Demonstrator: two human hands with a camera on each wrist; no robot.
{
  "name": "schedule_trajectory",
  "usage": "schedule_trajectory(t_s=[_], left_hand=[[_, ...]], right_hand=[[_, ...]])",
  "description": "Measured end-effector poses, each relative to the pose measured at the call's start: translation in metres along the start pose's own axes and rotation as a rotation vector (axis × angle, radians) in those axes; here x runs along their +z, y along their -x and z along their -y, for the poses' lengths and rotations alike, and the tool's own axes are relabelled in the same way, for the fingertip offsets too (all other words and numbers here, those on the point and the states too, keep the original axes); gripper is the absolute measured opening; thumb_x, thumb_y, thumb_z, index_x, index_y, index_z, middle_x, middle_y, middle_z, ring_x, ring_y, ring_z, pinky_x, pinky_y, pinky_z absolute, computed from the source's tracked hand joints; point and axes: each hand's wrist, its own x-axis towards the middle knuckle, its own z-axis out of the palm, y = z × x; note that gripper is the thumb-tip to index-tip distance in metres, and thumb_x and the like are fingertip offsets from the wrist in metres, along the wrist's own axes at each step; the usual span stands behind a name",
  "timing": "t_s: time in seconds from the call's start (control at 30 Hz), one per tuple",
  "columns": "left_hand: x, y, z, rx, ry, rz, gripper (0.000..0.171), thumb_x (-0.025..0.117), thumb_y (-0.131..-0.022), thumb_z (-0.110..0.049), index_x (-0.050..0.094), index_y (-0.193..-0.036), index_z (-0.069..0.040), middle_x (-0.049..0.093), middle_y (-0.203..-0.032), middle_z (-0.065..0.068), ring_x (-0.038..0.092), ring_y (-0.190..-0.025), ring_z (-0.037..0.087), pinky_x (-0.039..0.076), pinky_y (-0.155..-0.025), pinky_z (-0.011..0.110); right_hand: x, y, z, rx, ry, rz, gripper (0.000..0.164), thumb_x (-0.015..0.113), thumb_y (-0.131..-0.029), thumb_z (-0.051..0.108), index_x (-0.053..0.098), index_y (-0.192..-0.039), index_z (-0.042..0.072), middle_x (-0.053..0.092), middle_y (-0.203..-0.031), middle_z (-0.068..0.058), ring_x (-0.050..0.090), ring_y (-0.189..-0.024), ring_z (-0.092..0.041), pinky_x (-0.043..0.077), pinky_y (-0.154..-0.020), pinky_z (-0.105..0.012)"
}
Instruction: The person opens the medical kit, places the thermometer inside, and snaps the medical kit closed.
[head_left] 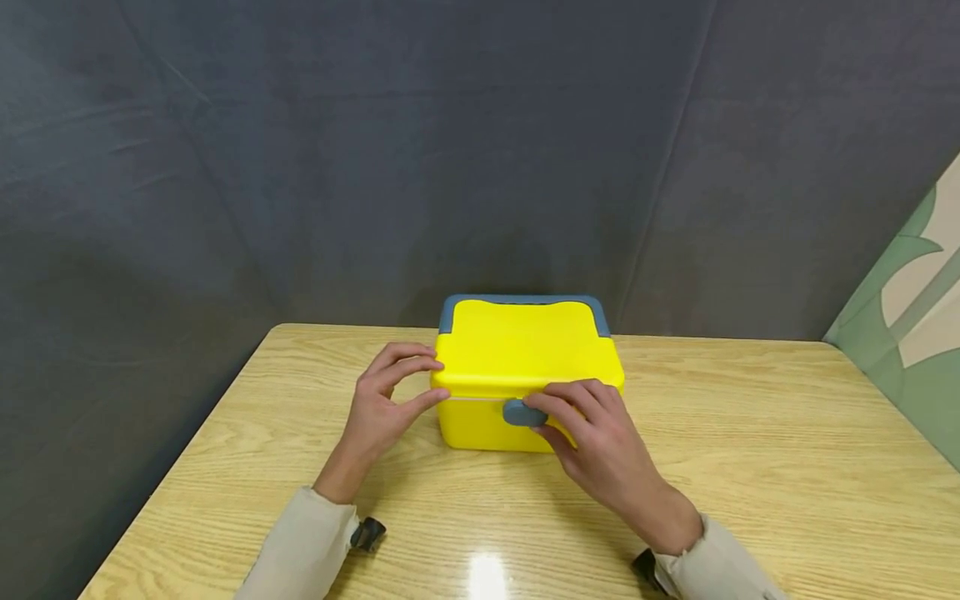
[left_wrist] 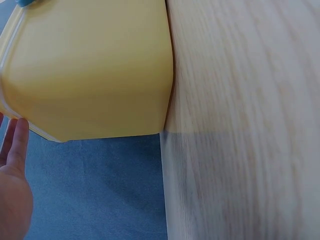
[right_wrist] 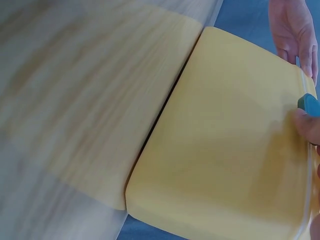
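Observation:
A yellow lidded storage box with a blue-grey handle folded round the back of its lid stands on the table. In the head view my left hand touches the box's front left corner near the lid seam, fingers extended and thumb at the front. The right hand pinches the blue-grey latch on the front, thumb below and index finger above. Lid and body meet at a pale seam; the inside is hidden. The left wrist view shows the box side and the left fingers against its edge.
The box stands near the back edge of a light wood table. Behind rises a dark grey cloth wall. A panel with a green leaf pattern is at the right.

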Motion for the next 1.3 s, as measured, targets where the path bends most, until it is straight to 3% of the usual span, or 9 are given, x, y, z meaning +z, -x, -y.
schedule_trajectory(t_s=[0.3, 0.37, 0.5, 0.63, 0.9, 1.3], left_hand=[[0.002, -0.001, -0.001, -0.010, 0.005, 0.004, 0.032, 0.082, -0.075, 0.003, 0.074, -0.106, -0.001, 0.062, -0.118, 0.015, 0.058, -0.115, 0.012, 0.049, -0.103, 0.024], [0.003, -0.001, -0.001, -0.008, 0.005, 0.002, 0.032, 0.082, -0.075, 0.003, 0.073, -0.106, -0.001, 0.062, -0.118, 0.015, 0.058, -0.115, 0.012, 0.049, -0.103, 0.024], [0.003, -0.001, 0.000, -0.004, 0.003, -0.002, 0.032, 0.082, -0.076, 0.003, 0.073, -0.106, -0.001, 0.062, -0.118, 0.015, 0.058, -0.116, 0.012, 0.049, -0.104, 0.024], [0.004, 0.000, 0.000, -0.014, -0.003, -0.004, 0.032, 0.082, -0.076, 0.002, 0.074, -0.107, -0.002, 0.062, -0.119, 0.014, 0.057, -0.116, 0.011, 0.048, -0.104, 0.023], [0.004, 0.000, -0.001, -0.011, -0.007, -0.006, 0.033, 0.082, -0.075, 0.005, 0.073, -0.106, -0.001, 0.062, -0.119, 0.015, 0.057, -0.117, 0.012, 0.048, -0.104, 0.022], [0.001, 0.002, 0.000, -0.031, -0.005, -0.009, 0.032, 0.082, -0.076, 0.004, 0.073, -0.106, -0.001, 0.062, -0.120, 0.015, 0.057, -0.117, 0.012, 0.047, -0.105, 0.023]], right_hand=[[-0.005, 0.001, 0.005, 0.070, -0.042, 0.039, 0.045, 0.082, -0.083, 0.019, 0.067, -0.126, 0.016, 0.063, -0.114, -0.003, 0.054, -0.100, -0.019, 0.041, -0.090, -0.022], [-0.005, 0.000, 0.006, 0.083, -0.040, 0.017, 0.045, 0.084, -0.080, 0.016, 0.069, -0.122, 0.016, 0.064, -0.112, -0.003, 0.054, -0.099, -0.018, 0.044, -0.087, -0.022], [-0.002, -0.004, 0.008, 0.066, 0.000, -0.058, 0.056, 0.092, -0.063, 0.004, 0.074, -0.114, 0.016, 0.065, -0.107, -0.002, 0.058, -0.095, -0.015, 0.054, -0.082, -0.025], [-0.001, -0.005, 0.010, 0.054, 0.019, -0.093, 0.059, 0.094, -0.057, 0.002, 0.074, -0.112, 0.016, 0.065, -0.106, 0.000, 0.060, -0.095, -0.013, 0.056, -0.082, -0.027], [0.001, -0.008, 0.012, 0.073, 0.000, -0.113, 0.049, 0.093, -0.060, 0.006, 0.076, -0.105, 0.016, 0.064, -0.099, 0.002, 0.059, -0.090, -0.011, 0.055, -0.078, -0.021], [0.003, -0.010, 0.013, 0.088, -0.006, -0.144, 0.042, 0.091, -0.063, 0.000, 0.079, -0.100, 0.016, 0.064, -0.093, 0.004, 0.057, -0.080, -0.008, 0.051, -0.069, -0.016]])
